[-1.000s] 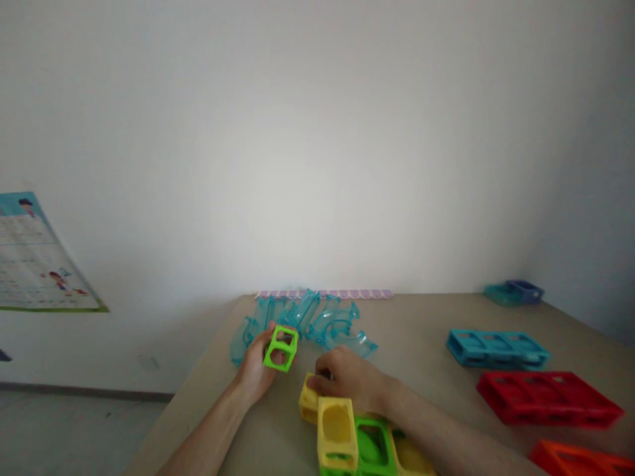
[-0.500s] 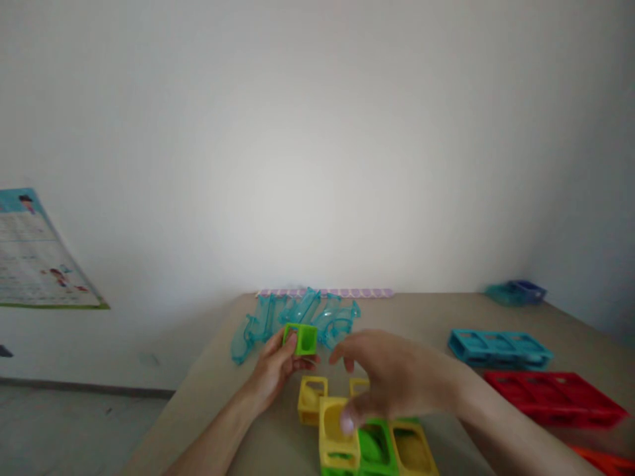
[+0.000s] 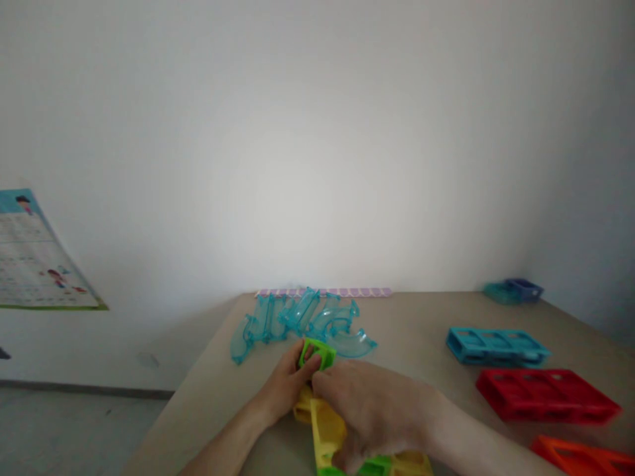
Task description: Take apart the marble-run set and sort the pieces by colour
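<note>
Beige surface [image 3: 421, 317] set against a bare white wall, strewn with bright plastic blocks.
Head view: a poster [image 3: 34, 254] hangs at left; clear teal track pieces [image 3: 297, 317] lie at the far edge, teal [image 3: 496, 346] and red frames [image 3: 546, 395] to the right. The left hand [image 3: 288, 383] pinches a green cube [image 3: 316, 354] above the yellow blocks [image 3: 325, 430]; the right hand [image 3: 372, 410] curls over those blocks, touching the cube.
</note>
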{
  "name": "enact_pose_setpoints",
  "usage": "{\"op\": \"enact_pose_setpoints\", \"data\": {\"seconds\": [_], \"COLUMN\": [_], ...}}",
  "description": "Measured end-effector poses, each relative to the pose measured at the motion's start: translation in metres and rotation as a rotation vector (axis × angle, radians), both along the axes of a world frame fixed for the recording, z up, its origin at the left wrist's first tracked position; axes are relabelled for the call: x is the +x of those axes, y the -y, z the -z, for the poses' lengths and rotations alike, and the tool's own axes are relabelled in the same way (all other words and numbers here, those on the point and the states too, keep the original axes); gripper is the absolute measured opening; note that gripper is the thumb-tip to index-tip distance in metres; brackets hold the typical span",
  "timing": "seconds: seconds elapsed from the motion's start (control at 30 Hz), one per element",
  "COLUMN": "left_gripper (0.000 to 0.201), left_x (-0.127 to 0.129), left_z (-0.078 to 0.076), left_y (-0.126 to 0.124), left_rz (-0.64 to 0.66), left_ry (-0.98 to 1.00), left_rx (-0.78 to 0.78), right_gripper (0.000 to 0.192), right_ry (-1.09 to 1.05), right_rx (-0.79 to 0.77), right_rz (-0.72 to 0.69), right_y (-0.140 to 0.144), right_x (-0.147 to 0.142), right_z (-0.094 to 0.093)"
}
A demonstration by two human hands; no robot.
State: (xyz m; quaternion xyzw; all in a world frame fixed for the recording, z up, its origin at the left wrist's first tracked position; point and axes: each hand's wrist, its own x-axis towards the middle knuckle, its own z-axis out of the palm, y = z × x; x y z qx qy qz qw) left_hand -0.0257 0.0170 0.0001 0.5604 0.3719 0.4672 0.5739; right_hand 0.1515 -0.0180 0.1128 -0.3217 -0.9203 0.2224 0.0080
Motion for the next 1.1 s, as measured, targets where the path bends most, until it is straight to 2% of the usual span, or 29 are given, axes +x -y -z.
{"op": "enact_pose_setpoints", "data": {"seconds": [0.13, 0.3, 0.4, 0.5, 0.6, 0.7, 0.8, 0.9, 1.0, 1.1], "left_gripper": [0.026, 0.026, 0.025, 0.026, 0.028, 0.029, 0.026, 0.022, 0.018, 0.017], "left_x": [0.000, 0.000, 0.000, 0.000, -0.002, -0.005, -0.008, -0.010, -0.011, -0.013], "left_z": [0.002, 0.000, -0.004, -0.006, -0.006, -0.004, -0.005, -0.012, -0.020, -0.024], "left_y": [-0.003, -0.003, 0.000, 0.000, -0.003, -0.009, -0.010, -0.008, -0.004, -0.002], "left_rz": [-0.028, -0.035, -0.028, -0.064, -0.098, -0.151, -0.182, -0.204, -0.181, -0.159], "left_ry": [-0.067, -0.069, -0.049, -0.044, -0.004, 0.059, 0.137, 0.302, 0.437, 0.493], "left_rx": [0.043, 0.070, 0.043, 0.041, 0.011, -0.015, 0.013, 0.024, 0.030, 0.043], "right_gripper": [0.042, 0.045, 0.039, 0.025, 0.022, 0.024, 0.027, 0.029, 0.028, 0.026], "right_ry": [0.048, -0.060, -0.176, -0.288, -0.432, -0.563, -0.704, -0.816, -0.836, -0.776], "right_rx": [0.166, 0.174, 0.022, -0.268, -0.552, -0.670, -0.646, -0.555, -0.480, -0.447], "right_rz": [-0.087, -0.105, 0.010, 0.149, 0.211, 0.241, 0.274, 0.348, 0.412, 0.400], "right_y": [0.006, 0.005, -0.005, -0.019, -0.032, -0.041, -0.045, -0.048, -0.050, -0.050], "right_x": [-0.007, -0.011, -0.004, 0.005, 0.013, 0.020, 0.028, 0.037, 0.041, 0.041], "right_z": [0.002, -0.001, -0.004, -0.003, -0.002, -0.007, -0.017, -0.025, -0.029, -0.027]}}
